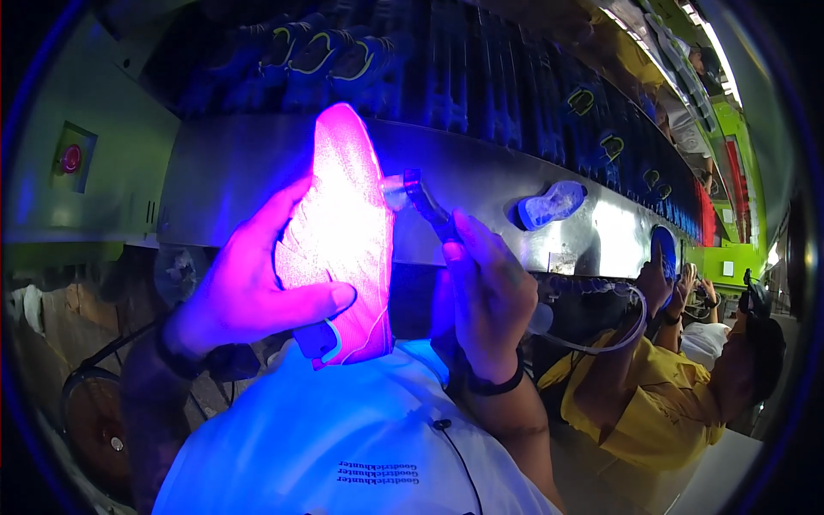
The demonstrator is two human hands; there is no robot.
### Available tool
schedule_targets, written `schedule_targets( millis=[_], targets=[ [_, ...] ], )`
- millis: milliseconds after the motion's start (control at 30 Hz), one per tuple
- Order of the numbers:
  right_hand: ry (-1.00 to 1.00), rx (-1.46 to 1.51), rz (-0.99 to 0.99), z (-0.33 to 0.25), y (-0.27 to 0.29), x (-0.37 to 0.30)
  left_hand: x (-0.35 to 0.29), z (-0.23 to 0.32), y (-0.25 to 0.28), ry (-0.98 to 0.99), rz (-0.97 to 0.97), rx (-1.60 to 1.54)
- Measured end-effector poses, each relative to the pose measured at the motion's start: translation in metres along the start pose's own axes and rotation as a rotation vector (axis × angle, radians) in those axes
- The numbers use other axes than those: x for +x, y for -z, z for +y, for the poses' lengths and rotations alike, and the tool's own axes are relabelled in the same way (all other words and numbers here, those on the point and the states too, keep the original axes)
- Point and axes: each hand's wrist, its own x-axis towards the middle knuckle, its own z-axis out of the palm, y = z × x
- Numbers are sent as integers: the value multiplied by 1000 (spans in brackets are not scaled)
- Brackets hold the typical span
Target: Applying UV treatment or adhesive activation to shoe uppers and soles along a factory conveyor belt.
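A shoe (369, 232) stands tilted in front of me, toe pointing away, washed out by bright pink-violet light. My left hand (257, 266) is closed around its left side, the thumb laid across the part near the heel. Between the fingers of my right hand (493, 292) is a dark, bent-necked brush (427, 202). The brush's pale tip (395, 190) is at the shoe's right edge, where the sole would join; I cannot tell whether it touches. Glare hides the shoe's surface detail.
Beyond the metal ledge (232, 180), a dark roller conveyor (463, 69) carries several shoes. A pale sole (554, 204) lies on the ledge, right of the brush. A clear hose (631, 330) curves near a co-worker in yellow (652, 395). A green cabinet (94, 137) with a red button stands left.
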Motion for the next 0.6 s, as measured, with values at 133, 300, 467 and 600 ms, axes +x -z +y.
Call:
schedule_targets(
  millis=[133, 300, 467, 600],
  targets=[
    [-90, 49, -73, 0, 4, -9, 4, 2, 3, 64, 81, -39],
    [-74, 86, -152, 1, 7, -14, 12, 12, 13, 187, 131, -140],
    [-71, 141, -188, 1, 6, -12, 20, 6, 25, 143, 209, -46],
    [-227, 245, -241, 4, 8, -15, 23, -14, 29, 68, 268, -155]
  ],
)
